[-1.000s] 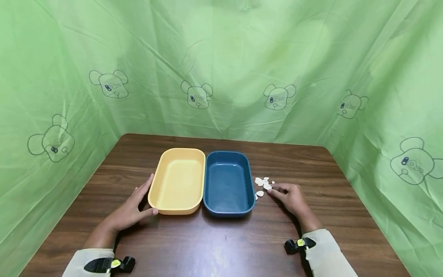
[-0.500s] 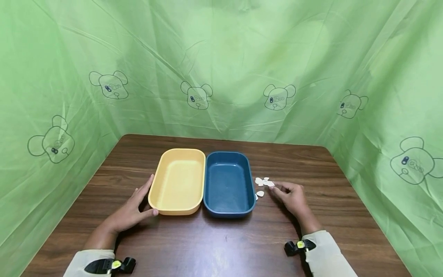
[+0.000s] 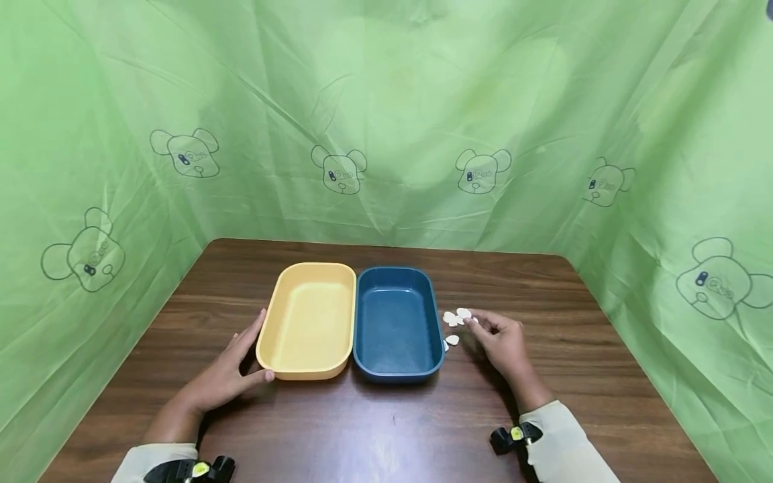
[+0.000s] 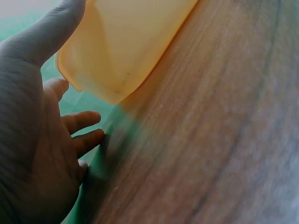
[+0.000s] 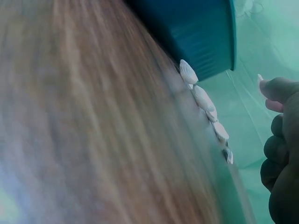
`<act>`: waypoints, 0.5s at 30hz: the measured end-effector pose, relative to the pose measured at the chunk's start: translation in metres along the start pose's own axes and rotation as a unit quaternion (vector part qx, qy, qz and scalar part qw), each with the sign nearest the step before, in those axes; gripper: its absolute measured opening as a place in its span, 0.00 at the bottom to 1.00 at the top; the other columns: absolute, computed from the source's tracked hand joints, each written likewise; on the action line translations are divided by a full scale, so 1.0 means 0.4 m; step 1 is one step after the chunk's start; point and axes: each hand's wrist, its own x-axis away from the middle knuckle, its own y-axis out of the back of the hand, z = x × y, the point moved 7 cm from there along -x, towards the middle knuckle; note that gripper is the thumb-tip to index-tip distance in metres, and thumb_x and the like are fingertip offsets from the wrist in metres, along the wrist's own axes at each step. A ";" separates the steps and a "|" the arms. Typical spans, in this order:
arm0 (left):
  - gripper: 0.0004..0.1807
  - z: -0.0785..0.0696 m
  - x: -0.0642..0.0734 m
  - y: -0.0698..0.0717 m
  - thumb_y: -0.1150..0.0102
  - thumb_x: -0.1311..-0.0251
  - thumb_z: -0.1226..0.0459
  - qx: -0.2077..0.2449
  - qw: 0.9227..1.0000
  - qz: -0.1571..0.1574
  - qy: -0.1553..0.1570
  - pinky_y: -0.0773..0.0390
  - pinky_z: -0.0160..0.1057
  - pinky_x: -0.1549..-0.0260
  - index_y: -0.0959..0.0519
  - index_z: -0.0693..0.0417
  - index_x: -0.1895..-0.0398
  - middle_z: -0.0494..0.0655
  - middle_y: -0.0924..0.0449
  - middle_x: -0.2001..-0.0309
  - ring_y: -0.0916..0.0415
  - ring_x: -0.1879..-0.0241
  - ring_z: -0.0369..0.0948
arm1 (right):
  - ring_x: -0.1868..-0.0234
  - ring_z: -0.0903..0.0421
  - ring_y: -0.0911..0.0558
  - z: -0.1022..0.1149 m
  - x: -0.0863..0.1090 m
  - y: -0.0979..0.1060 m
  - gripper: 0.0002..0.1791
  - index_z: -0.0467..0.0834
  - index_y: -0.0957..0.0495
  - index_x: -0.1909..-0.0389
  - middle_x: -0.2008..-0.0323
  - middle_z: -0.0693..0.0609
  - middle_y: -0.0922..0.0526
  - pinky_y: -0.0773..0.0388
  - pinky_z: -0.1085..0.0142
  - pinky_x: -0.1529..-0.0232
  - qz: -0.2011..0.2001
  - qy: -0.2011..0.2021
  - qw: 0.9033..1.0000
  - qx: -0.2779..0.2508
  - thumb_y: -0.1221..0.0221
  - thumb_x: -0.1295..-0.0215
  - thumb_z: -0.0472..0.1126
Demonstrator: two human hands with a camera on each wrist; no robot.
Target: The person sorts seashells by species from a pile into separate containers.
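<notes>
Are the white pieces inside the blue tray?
No, the white pieces are outside the blue tray, on its right, by the right hand.

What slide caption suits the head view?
Left hand against yellow tray, right hand pinching white shell near blue tray.

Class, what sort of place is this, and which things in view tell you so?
Probably a small staged filming booth: a green curtain printed with cartoon heads closes in the back and sides of a wooden table, and two wrist-worn black devices look like cameras.

The head view looks down across the desk. Low, close wrist views share its yellow tray (left) and blue tray (right).
</notes>
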 end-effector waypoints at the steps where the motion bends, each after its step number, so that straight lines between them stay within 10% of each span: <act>1: 0.66 0.001 0.001 0.000 0.22 0.38 0.63 -0.002 1.000 -0.001 0.002 0.69 0.84 0.23 0.61 0.42 0.07 0.69 0.56 0.11 0.65 0.17 0.18 | 0.83 0.73 0.38 0.005 -0.001 -0.003 0.07 0.33 0.08 0.60 0.88 0.50 0.33 0.42 0.77 0.83 0.000 0.001 1.000 0.000 0.26 0.39 0.24; 10: 0.64 0.005 0.002 0.005 0.23 0.37 0.63 -0.004 1.000 -0.004 0.009 0.67 0.86 0.25 0.59 0.43 0.07 0.70 0.56 0.12 0.65 0.18 0.19 | 0.81 0.70 0.36 0.062 -0.028 -0.034 0.09 0.38 0.06 0.56 0.85 0.52 0.30 0.44 0.75 0.83 0.022 0.023 0.999 -0.017 0.24 0.37 0.29; 15: 0.64 0.002 0.004 0.007 0.22 0.37 0.62 -0.011 1.000 -0.004 0.017 0.64 0.88 0.26 0.58 0.44 0.07 0.69 0.55 0.12 0.60 0.12 0.53 | 0.82 0.70 0.37 0.087 -0.050 -0.054 0.08 0.41 0.06 0.56 0.86 0.54 0.31 0.45 0.75 0.83 0.045 0.012 0.999 -0.019 0.25 0.34 0.32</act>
